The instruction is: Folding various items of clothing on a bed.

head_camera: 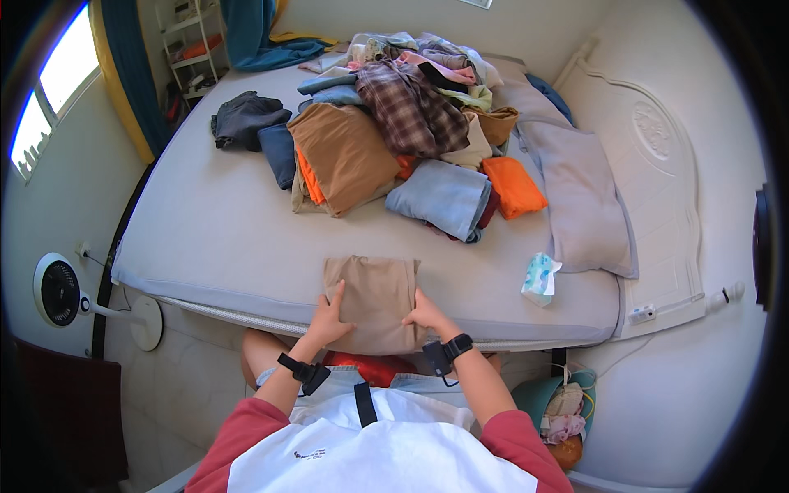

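Observation:
A beige garment (373,302), folded into a rough rectangle, lies at the near edge of the mattress, its lower end reaching over the edge. On its left side rests my left hand (331,317), fingers spread on the cloth. My right hand (428,312) is at its right side, the thumb on top and the other fingers partly hidden at the fold. Beyond it are folded light-blue jeans (437,194), an orange folded garment (513,187) and a brown folded garment (345,157) on a stack. A plaid shirt (410,108) lies on the heap behind.
A tissue pack (540,279) lies at the right of the mattress (246,246), near grey pillows (585,197). Dark clothing (249,120) is at the far left of the heap. A white fan (58,289) stands left, a teal bin (536,394) at lower right.

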`<state>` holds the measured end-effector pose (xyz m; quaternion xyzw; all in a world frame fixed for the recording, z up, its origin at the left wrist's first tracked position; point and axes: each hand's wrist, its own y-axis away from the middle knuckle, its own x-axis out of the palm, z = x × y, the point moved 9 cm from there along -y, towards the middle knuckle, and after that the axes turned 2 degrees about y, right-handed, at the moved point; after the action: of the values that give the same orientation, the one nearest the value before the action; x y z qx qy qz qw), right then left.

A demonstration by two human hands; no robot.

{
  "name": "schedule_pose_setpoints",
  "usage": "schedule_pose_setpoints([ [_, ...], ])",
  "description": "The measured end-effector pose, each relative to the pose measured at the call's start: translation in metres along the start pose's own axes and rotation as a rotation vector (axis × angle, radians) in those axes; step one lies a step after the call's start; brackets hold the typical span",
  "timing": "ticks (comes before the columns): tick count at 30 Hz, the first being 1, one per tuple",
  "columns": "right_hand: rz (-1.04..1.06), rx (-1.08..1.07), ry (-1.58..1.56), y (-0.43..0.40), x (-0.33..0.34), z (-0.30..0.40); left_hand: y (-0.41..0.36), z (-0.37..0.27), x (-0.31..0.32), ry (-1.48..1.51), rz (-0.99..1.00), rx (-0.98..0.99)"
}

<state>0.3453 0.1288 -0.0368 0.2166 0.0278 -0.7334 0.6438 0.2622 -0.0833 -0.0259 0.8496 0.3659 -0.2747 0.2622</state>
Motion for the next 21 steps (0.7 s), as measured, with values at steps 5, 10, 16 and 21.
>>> schedule_pose_setpoints([
  [5,-0.506,-0.218,0.513,-0.006,-0.086,0.058,0.016,-0.033,0.028,0.231,0.431,0.123],
  [10,-0.815,-0.15,0.773,0.017,-0.101,0.07,-0.012,-0.01,-0.026,0.192,-0.233,0.127],
  [16,-0.547,0.199,0.691,0.045,-0.066,-0.012,-0.026,-0.013,0.021,0.033,0.099,0.135],
  [21,-0.372,-0.105,0.68,0.038,-0.038,0.0,-0.027,-0.004,0.027,-0.102,-0.125,0.059],
])
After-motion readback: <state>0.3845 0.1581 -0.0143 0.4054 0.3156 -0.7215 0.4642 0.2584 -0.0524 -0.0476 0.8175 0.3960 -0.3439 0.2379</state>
